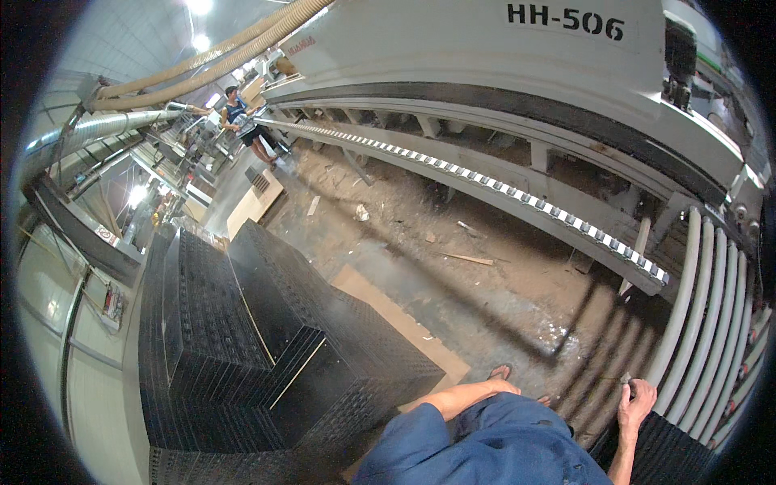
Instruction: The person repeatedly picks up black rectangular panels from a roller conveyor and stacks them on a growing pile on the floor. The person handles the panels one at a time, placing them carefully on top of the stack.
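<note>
At the lower right, my right hand [639, 399] is closed, with thumb and fingers pinched together. A small greyish thing [626, 377] pokes out at the fingertips, too small to name. Below that hand lie dark ribbed pieces [667, 454], and grey rails [687, 323] curve up beside it. My left forearm bends in front of my blue shirt [493, 449]. Only the wrist side of my left hand [503, 387] shows; its fingers are hidden behind the shirt.
Tall stacks of black panels [299, 323] stand on my left. A long grey machine [485, 65] with a toothed rail [485, 179] runs along the right. Wood scraps [469, 259] and dust litter the floor between. Another person [242, 121] stands far off at the machine's end.
</note>
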Tool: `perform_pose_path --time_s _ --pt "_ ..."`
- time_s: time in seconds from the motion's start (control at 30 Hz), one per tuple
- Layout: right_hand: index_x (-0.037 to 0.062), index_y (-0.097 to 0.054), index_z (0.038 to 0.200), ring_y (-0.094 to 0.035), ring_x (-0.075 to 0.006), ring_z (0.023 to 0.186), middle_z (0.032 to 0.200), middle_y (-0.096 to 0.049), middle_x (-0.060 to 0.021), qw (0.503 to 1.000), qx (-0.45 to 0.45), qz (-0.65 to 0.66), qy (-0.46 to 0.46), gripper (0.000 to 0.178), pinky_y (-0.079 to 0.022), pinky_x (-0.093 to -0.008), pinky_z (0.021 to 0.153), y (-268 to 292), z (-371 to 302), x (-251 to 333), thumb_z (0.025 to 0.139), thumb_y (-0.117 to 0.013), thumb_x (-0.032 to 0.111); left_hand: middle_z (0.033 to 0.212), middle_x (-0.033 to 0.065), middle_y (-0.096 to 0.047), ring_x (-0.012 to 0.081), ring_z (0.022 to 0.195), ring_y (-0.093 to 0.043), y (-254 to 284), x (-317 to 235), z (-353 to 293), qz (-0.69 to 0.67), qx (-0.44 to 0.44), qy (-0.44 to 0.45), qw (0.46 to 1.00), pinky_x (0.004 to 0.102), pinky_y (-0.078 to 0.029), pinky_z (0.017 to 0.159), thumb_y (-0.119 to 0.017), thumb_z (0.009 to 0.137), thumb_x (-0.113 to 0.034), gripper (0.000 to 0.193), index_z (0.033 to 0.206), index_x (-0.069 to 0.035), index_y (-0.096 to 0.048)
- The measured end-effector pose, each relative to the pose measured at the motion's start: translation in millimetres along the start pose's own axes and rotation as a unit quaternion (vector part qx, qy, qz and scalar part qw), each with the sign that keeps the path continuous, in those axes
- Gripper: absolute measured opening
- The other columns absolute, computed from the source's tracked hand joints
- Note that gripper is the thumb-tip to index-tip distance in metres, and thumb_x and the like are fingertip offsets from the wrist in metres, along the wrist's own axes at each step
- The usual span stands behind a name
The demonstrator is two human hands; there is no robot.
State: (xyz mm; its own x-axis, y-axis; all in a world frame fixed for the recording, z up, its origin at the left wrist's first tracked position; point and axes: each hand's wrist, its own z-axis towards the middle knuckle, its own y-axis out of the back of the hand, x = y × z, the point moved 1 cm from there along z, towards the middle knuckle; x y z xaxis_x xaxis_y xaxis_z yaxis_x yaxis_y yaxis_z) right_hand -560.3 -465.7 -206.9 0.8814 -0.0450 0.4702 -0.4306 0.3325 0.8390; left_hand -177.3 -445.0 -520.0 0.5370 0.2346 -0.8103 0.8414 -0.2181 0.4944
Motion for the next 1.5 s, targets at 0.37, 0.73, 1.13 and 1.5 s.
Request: perform_pose_path --time_s 0.37,0.73,1.13,1.5 --pt "0.0069 -0.052 0.125 -0.061 -0.0209 0.101 0.112 -0.063 -0.0094 0.990 -0.029 -0.037 0.133 0.029 -0.053 -0.0357 0.088 -49 -20 -91 0.100 -0.048 0.020 0.097 0.0138 -0.060 0.0276 0.093 -0.058 -1 -38 -12 0.090 0.447 -0.096 0.885 0.0405 -0.044 0.083 -0.056 0.085 -0.030 0.024 0.099 -0.010 -0.062" --pt "0.0073 -0.049 0.131 -0.057 -0.0231 0.109 0.120 -0.059 -0.0110 0.994 0.047 -0.025 0.091 0.033 -0.048 -0.0376 0.096 -57 -19 -111 0.101 -0.044 0.020 0.071 0.0087 -0.070 0.0267 0.071 -0.067 -14 -25 -10 0.078 0.298 -0.057 0.950 0.0412 -0.049 0.069 -0.066 0.070 -0.023 0.014 0.074 -0.012 -0.073" --pt "0.0061 -0.050 0.128 -0.059 -0.0239 0.106 0.119 -0.060 -0.0113 0.994 0.029 0.088 0.060 0.031 -0.048 -0.0395 0.096 -70 -30 -129 0.100 -0.047 0.019 0.084 -0.0005 -0.067 0.0099 0.058 -0.057 78 -57 -36 -0.249 0.089 0.296 0.918 0.0245 -0.036 0.044 -0.060 0.088 -0.017 0.013 0.091 -0.008 -0.069" --pt "0.0080 -0.048 0.132 -0.057 -0.0250 0.111 0.122 -0.059 -0.0117 0.996 0.033 0.008 0.086 0.034 -0.047 -0.0410 0.098 -88 -26 -153 0.102 -0.043 0.024 0.070 0.0002 -0.063 0.0118 0.058 -0.056 91 -50 -40 -0.180 0.109 0.304 0.929 0.0291 -0.043 0.048 -0.061 0.086 -0.028 0.020 0.080 -0.011 -0.066"
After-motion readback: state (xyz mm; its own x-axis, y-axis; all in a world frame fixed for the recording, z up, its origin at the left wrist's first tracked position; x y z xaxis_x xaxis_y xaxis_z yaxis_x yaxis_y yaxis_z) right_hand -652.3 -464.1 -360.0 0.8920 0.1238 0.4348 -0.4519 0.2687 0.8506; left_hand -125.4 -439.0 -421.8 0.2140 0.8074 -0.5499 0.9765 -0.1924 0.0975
